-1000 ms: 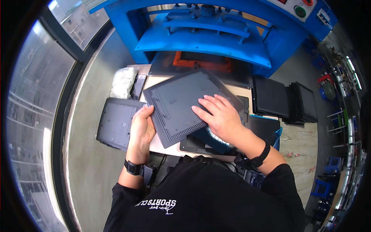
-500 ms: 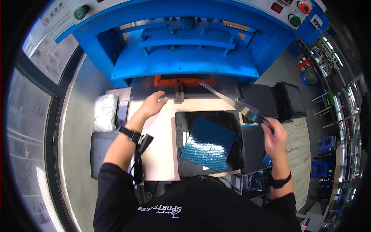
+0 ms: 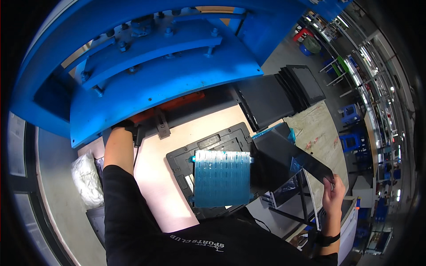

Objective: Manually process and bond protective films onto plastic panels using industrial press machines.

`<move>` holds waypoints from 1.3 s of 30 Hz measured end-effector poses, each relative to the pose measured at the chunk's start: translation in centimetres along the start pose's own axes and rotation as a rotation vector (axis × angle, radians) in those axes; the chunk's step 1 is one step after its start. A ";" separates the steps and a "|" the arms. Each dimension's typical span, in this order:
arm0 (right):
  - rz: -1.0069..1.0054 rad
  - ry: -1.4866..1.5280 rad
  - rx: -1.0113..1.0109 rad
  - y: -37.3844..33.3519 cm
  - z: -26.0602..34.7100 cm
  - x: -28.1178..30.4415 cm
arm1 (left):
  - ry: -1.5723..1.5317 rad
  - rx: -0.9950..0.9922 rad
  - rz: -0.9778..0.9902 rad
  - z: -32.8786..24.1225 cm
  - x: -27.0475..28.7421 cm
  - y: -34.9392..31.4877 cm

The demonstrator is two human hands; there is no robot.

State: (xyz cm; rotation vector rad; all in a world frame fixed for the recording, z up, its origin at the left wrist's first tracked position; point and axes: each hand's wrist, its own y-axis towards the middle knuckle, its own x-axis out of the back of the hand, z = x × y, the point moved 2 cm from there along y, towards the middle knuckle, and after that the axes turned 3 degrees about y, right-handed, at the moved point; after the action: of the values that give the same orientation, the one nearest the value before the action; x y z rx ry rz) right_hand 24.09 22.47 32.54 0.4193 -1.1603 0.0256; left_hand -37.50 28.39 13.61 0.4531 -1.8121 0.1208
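Note:
My right hand (image 3: 333, 188) is out at the right, gripping the near edge of a thin dark flat panel (image 3: 290, 156) that tilts up over the table's right end. My left forearm (image 3: 119, 148) stretches forward, and its hand is hidden beneath the blue press head (image 3: 164, 77), close to an orange part (image 3: 177, 104). Between my arms, a black tray (image 3: 217, 142) lies on the pale table (image 3: 155, 177). A ribbed, shiny blue sheet (image 3: 222, 177) rests in the tray.
Stacks of black panels (image 3: 270, 99) lean at the back right of the table. A white crumpled bag (image 3: 86, 179) lies at the left, with another dark tray (image 3: 95, 221) below it. Blue stools (image 3: 353, 113) and racks stand on the shop floor to the right.
The dark panel that both hands held over the tray has been lifted off to the right by my right hand. My left hand has gone forward under the press. The view has moved closer to the machine.

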 end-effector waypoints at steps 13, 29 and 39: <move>0.046 0.241 0.523 6.3 3.4 -5.2 | 0.145 0.078 0.059 -1.9 5.5 -10.5; 0.158 0.051 1.089 20.2 24.1 -36.0 | -0.206 0.865 -0.449 -11.6 22.7 -48.6; 0.436 0.911 0.675 22.7 27.8 -43.2 | -0.260 1.352 -0.491 -14.9 24.1 -52.4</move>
State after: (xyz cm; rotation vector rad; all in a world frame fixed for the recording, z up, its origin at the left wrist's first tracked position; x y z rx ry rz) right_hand -23.39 42.55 10.16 0.6426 -0.2836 0.9174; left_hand -10.18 -20.88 32.82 1.8946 -1.5736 0.9950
